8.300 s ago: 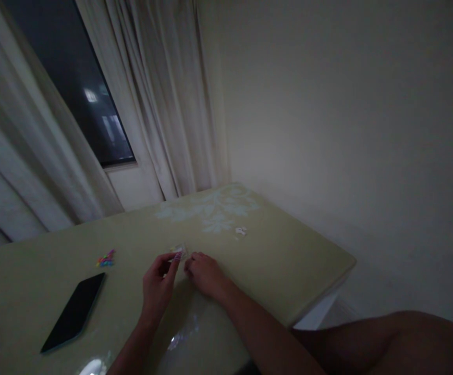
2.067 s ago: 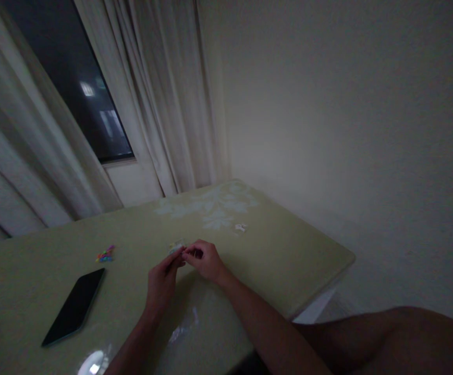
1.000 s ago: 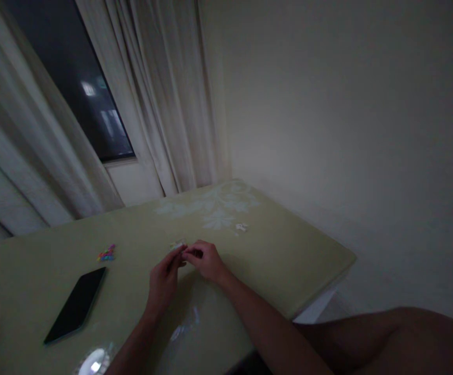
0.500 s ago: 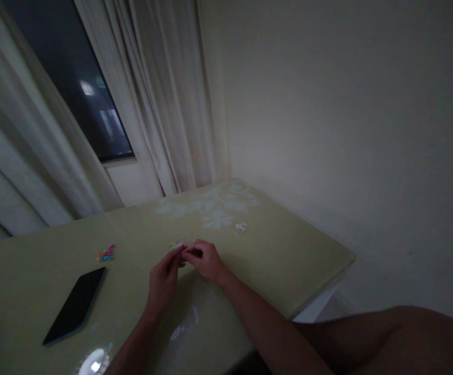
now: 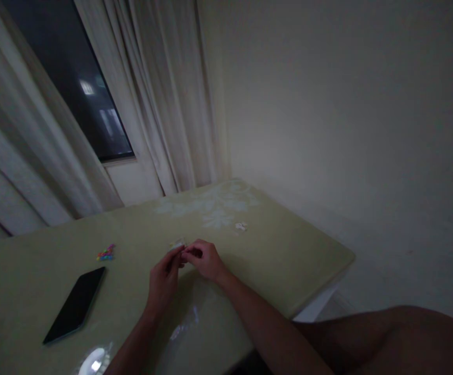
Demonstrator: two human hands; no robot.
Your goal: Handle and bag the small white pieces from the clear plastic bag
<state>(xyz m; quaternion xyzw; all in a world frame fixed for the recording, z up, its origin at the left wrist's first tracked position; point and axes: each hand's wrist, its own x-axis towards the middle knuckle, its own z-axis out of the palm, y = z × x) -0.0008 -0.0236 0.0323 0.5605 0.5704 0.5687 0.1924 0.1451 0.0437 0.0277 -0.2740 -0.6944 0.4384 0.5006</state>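
My left hand (image 5: 162, 278) and my right hand (image 5: 205, 260) meet fingertip to fingertip over the middle of a pale green table (image 5: 281, 260). Both pinch a tiny pale object (image 5: 178, 245) between thumb and fingers; the room is dim and I cannot make out what it is. The other fingers of both hands are curled in. A small heap of bright coloured pieces (image 5: 106, 254) lies to the left of my hands. A small white bit (image 5: 241, 226) lies to the right, beyond my right hand.
A black phone (image 5: 74, 304) lies face up at the left front. The table's right corner (image 5: 349, 256) meets a plain wall. Curtains (image 5: 163, 99) and a dark window (image 5: 73, 78) stand behind. My bare knee (image 5: 398, 338) is at the lower right.
My hands have drawn closer together since the oldest frame, and my right hand has lifted off the table to join the pinch. Over the last second nothing has visibly moved.
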